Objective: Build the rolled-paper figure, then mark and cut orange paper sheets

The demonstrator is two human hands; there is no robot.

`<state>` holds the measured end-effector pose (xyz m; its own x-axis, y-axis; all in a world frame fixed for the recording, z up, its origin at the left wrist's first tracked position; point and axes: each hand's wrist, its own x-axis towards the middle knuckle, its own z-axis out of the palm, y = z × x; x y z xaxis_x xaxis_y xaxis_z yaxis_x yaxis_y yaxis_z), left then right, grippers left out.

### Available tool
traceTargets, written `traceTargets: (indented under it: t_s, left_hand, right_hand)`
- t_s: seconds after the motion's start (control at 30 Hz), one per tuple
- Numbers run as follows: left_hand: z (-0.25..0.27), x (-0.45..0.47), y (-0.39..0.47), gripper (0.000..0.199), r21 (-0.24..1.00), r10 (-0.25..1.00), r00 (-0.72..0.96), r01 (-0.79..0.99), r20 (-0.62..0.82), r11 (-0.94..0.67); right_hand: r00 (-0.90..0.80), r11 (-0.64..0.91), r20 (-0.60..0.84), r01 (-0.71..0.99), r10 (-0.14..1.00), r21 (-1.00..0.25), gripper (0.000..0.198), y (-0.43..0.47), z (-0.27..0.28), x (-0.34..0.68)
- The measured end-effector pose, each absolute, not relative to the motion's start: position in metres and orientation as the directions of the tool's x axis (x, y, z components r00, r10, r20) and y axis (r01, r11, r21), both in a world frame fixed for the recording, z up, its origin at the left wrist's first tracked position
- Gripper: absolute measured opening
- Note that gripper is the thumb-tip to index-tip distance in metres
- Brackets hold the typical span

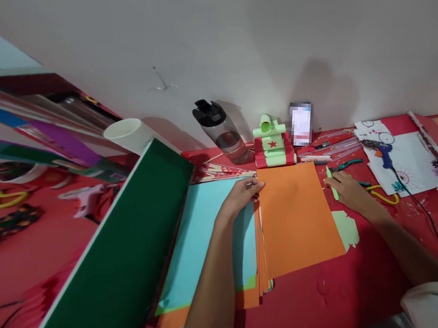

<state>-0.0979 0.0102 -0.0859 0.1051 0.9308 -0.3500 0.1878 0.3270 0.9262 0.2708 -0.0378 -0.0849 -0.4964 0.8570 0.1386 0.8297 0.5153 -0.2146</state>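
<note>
My left hand [240, 195] pinches the upper left edge of an orange paper sheet [296, 222], thumb on top. Under it lie more orange sheets and a light blue sheet [208, 227]. My right hand [346, 191] is just past the sheet's right edge, its fingers curled over a narrow light-green piece [334, 189]; whether that is a tool or paper I cannot make out. A torn light-green paper scrap [346, 228] pokes out from beneath the orange sheet. Behind the sheet stands a model of light-green paper rolls [273, 145] with a red star.
A dark green board [127, 242] stands upright on the left, by a white cup [123, 134]. Along the wall are a water bottle [221, 130] and a phone [301, 124]. A blue glue gun [384, 154] with a cord, teal pliers [349, 164] and yellow-handled scissors [384, 194] lie right.
</note>
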Motion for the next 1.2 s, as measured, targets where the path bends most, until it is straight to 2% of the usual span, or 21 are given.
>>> traceTargets:
  t_s: [0.1, 0.17, 0.27, 0.33, 0.43, 0.63, 1.2]
  left_hand:
    - [-0.078, -0.099, 0.007, 0.053, 0.921, 0.916, 0.161, 0.205, -0.366, 0.332]
    - [-0.073, -0.099, 0.005, 0.053, 0.914, 0.903, 0.194, 0.218, -0.384, 0.342]
    - [-0.067, -0.098, 0.001, 0.051, 0.895, 0.866, 0.265, 0.263, -0.425, 0.359]
    - [-0.065, -0.097, 0.000, 0.051, 0.878, 0.830, 0.317, 0.301, -0.460, 0.372]
    - [-0.065, -0.097, -0.002, 0.051, 0.855, 0.786, 0.361, 0.347, -0.502, 0.386]
    - [-0.066, -0.099, -0.001, 0.048, 0.835, 0.737, 0.413, 0.392, -0.536, 0.387]
    - [-0.076, -0.102, 0.000, 0.047, 0.836, 0.738, 0.417, 0.403, -0.530, 0.372]
  right_hand:
    - [-0.434, 0.487, 0.221, 0.792, 0.873, -0.369, 0.035, -0.043, -0.076, 0.262]
    - [-0.346, 0.433, 0.259, 0.707, 0.902, -0.559, 0.029, -0.049, -0.070, 0.253]
    - [-0.201, 0.237, 0.156, 0.484, 0.967, -0.842, 0.040, -0.055, -0.069, 0.237]
    - [-0.157, 0.112, 0.057, 0.367, 0.986, -0.923, 0.047, -0.056, -0.074, 0.227]
    - [-0.119, 0.048, 0.010, 0.322, 0.993, -0.946, 0.042, -0.051, -0.086, 0.217]
    - [-0.079, 0.037, 0.014, 0.300, 0.997, -0.953, 0.020, -0.044, -0.097, 0.214]
    - [-0.064, 0.046, 0.027, 0.328, 0.998, -0.943, 0.017, -0.044, -0.102, 0.214]
